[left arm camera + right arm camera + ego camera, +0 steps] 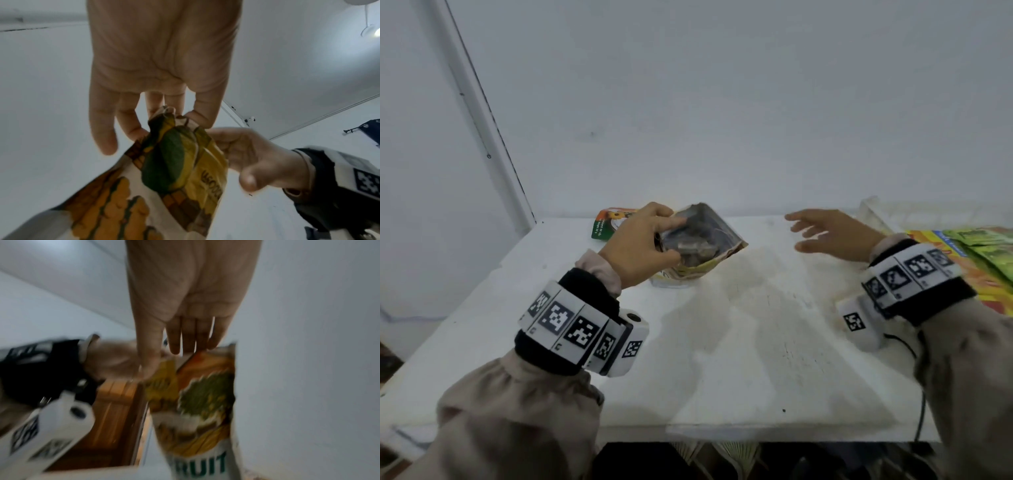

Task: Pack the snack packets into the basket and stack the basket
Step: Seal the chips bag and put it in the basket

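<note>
My left hand (674, 240) grips a snack packet (705, 240) above the white table (756, 342), silver back toward me, yellow edges showing. In the left wrist view its fingertips (131, 129) pinch the crumpled top of the yellow and green packet (174, 170). My right hand (796, 231) hovers open just right of the packet, fingers spread, holding nothing. The blurred right wrist view shows straight fingers (185, 340) near the packet's top edge (205, 402), marked FRUIT. A white basket rim (873, 212) shows at the far right.
A second packet (607, 222), orange, green and white, lies behind my left hand by the wall. Orange and green packets (969, 250) are piled at the right edge by the basket. The wall stands close behind the table. A black cable (921, 394) hangs off the table's front right.
</note>
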Motion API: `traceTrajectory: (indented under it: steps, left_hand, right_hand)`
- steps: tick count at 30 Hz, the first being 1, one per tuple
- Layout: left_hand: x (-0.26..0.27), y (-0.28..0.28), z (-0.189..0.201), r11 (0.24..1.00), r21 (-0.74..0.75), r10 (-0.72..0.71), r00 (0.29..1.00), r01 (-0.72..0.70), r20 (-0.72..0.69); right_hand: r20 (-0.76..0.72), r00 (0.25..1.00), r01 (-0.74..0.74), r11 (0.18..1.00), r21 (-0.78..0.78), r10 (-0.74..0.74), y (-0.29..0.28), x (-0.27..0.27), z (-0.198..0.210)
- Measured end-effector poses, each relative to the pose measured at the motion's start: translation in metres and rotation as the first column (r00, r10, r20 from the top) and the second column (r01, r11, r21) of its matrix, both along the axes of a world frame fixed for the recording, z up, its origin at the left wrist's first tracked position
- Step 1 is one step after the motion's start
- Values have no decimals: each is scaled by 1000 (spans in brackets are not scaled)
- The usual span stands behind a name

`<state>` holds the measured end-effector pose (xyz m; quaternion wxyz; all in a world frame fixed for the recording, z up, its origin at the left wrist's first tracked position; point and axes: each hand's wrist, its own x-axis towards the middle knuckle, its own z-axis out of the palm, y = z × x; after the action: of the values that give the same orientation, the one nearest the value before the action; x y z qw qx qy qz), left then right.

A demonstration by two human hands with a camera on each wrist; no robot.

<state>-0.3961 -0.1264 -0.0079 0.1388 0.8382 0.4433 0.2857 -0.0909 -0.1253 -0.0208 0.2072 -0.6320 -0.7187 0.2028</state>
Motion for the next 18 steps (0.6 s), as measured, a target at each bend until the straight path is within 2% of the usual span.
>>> traceTrajectory:
  steps: [2,4,5,8,10,15,18]
  left_hand:
    - [4,-1,0,1000,13,-18,1000,18,-13]
    - [7,-3,1,1000,20,-19,1000,20,-22]
    - [8,-4,1,1000,24,-18,1000,18,-24]
    - [11,-5,-1,1000,30,-5,1000,5,-19]
    - [11,-3,-2,1000,26,11,1000,-11,-13]
    - [11,-2,-4,1000,22,20,1000,-20,-18]
    - [8,-2,-6,1000,11,25,1000,-25,-12]
  right_hand:
    - [327,943,163,936,-311,-56,9,27,-21]
    - [473,881,255,829,-498,13,9,44,-43]
    - [505,863,274,807,-523,35,6,46,-53]
    - [612,790,330,818,-471,33,-5,36,-69]
    - [618,785,312,833,-458,45,-7,23,-73]
    - [484,874,233,829,-509,52,0,14,-69]
    - [519,849,208,840,-501,99,0,10,-66]
